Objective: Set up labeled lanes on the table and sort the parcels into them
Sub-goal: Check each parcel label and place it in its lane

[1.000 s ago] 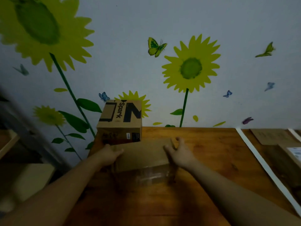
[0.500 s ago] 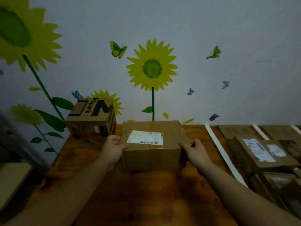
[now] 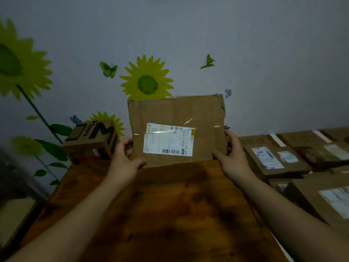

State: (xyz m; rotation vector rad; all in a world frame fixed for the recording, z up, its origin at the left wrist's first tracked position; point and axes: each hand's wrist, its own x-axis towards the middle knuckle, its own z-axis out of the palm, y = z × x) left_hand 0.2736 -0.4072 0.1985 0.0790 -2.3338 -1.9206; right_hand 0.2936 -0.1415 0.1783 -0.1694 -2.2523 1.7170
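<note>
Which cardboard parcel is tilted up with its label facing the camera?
The parcel held between the left hand and right hand; the others rest untouched.

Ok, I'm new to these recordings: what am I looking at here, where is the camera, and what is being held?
There is no machine here: a person works with bare hands, and the picture comes from a wide-angle camera worn on the head, looking forward and down. The left hand and right hand grip the side edges of a brown cardboard parcel, tilted up so its white shipping label faces the camera. Below is a wooden table. A smaller printed box sits at the back left by the wall; more labelled parcels lie to the right, with white strips among them, apparently lane dividers. The sunflowers are wall stickers.
</note>
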